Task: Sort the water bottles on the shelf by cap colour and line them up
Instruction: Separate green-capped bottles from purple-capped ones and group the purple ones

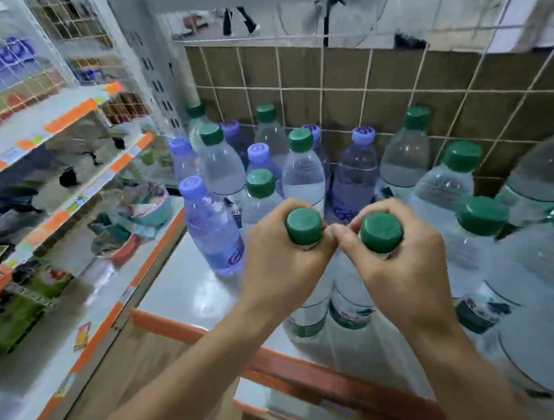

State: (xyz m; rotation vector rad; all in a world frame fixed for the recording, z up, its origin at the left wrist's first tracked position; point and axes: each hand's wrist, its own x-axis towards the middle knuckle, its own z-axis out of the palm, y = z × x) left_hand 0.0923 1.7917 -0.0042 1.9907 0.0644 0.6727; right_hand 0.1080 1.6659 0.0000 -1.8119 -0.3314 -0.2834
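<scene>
My left hand (282,267) grips the neck of a clear bottle with a green cap (304,226). Right beside it, my right hand (400,267) grips the neck of a second green-capped bottle (380,232). Both bottles stand side by side near the front of the white shelf (190,294), fingertips of the two hands touching between them. Behind them stand mixed bottles: a purple-capped bottle (210,226) at the front left, further purple-capped ones (355,176) and green-capped ones (302,173) toward the back. More green-capped bottles (444,185) crowd the right side.
An orange strip (166,324) edges the shelf front. A wire grid back panel (359,90) closes the rear. To the left, a neighbouring rack (60,202) holds mixed goods on several orange-trimmed shelves. Bare shelf surface lies at the front left.
</scene>
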